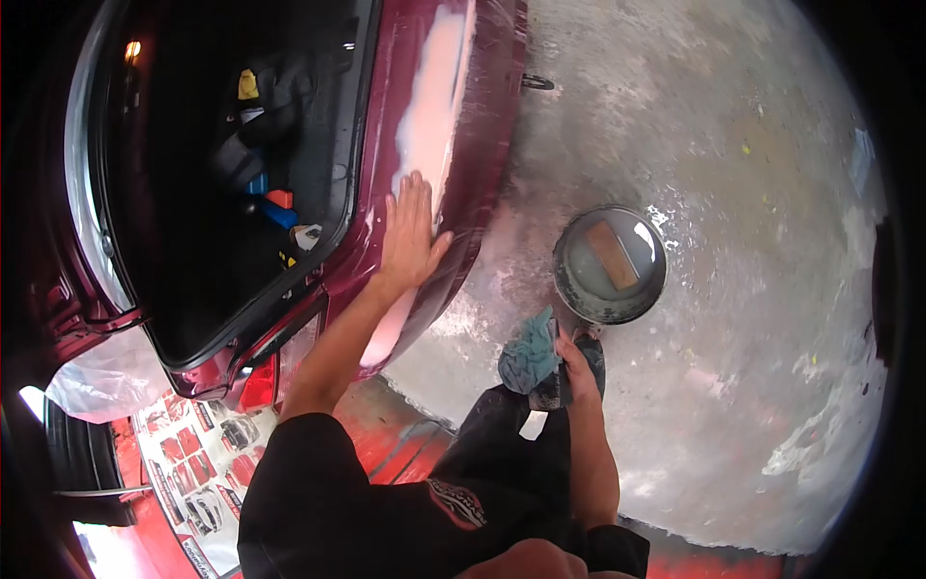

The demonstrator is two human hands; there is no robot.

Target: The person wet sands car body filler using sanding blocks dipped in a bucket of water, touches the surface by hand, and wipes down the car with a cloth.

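My left hand (412, 236) lies flat on the maroon car's rear bumper (482, 135), its fingers reaching onto a long pale pink and whitish patch (430, 106). Down by my knee, my right hand (575, 362) is closed on a crumpled teal cloth (530, 353). A dark flat piece shows just below the cloth; I cannot make out whether the hand holds it too. Beyond this hand stands a round bucket (562, 282) of cloudy water, with a brown block (612, 255) in it.
The car's open trunk (193, 270) holds several small items. A red tail light (258, 384) sits at the corner. Printed sheets (207, 463) and plastic film (111, 376) lie at the lower left. The wet grey floor (733, 386) spreads right of the car.
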